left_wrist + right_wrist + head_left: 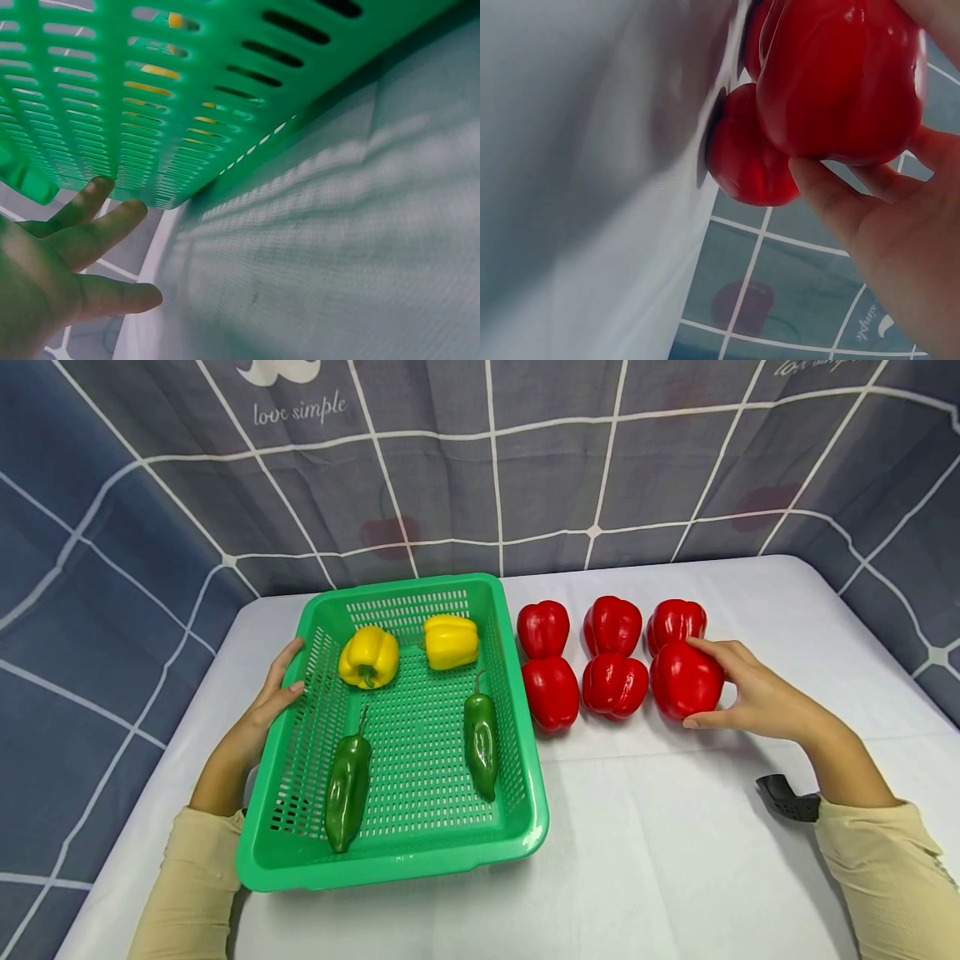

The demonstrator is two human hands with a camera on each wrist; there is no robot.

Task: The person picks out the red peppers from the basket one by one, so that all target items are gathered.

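My right hand point(750, 693) grips a red bell pepper point(686, 681), thumb on its near side and fingers on the far side. The right wrist view shows this pepper point(844, 82) off the white cloth, overlapping another red bell pepper point(750, 150) behind it. At the left side of a green plastic basket point(390, 864), my left hand point(258, 718) holds the rim, thumb and a finger over the edge. Its other fingers point(105, 232) spread against the slotted outer wall point(150, 105). Inside the basket lie two yellow bell peppers point(369, 656) and two long green peppers point(348, 789).
More red bell peppers point(615, 685) stand in two rows right of the basket, close to its wall. White cloth point(637, 860) covers the table. A grey checked curtain point(547, 468) encloses the back and sides. A black strap piece point(787, 797) sits at my right wrist.
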